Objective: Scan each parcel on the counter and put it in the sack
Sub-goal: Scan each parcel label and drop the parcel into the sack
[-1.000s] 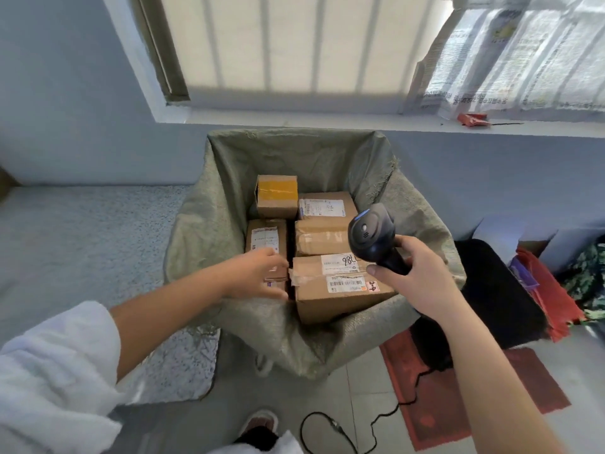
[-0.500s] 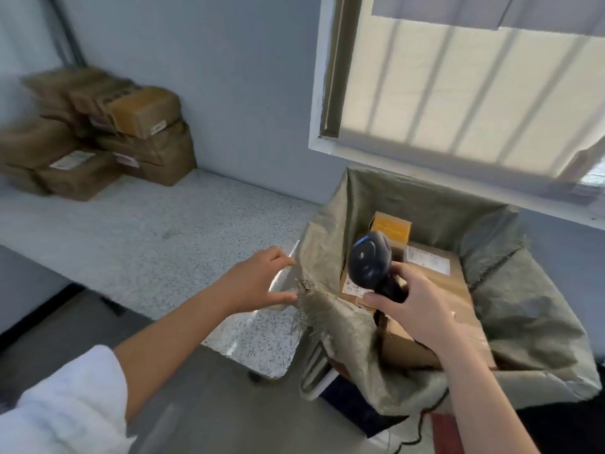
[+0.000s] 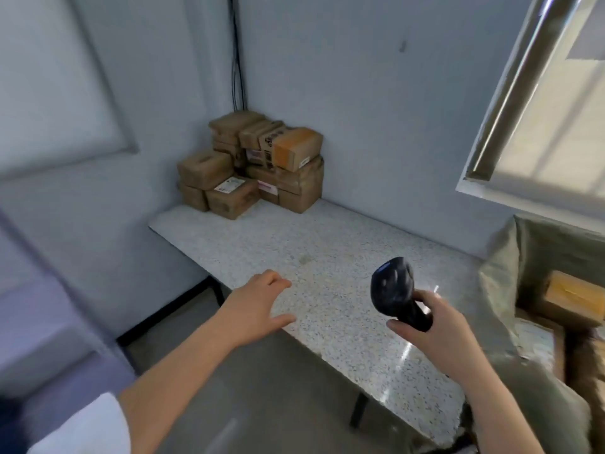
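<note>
right hand [image 3: 440,335] grasps the black handheld barcode scanner [image 3: 394,291] by its handle. left hand [image 3: 257,306] is empty, fingers relaxed, above the near edge of the speckled grey stone counter [image 3: 327,257]. olive woven sack [image 3: 523,257] at right holds brown boxes. stacked brown cardboard parcels [image 3: 255,165] sit in the far counter corner.
</note>
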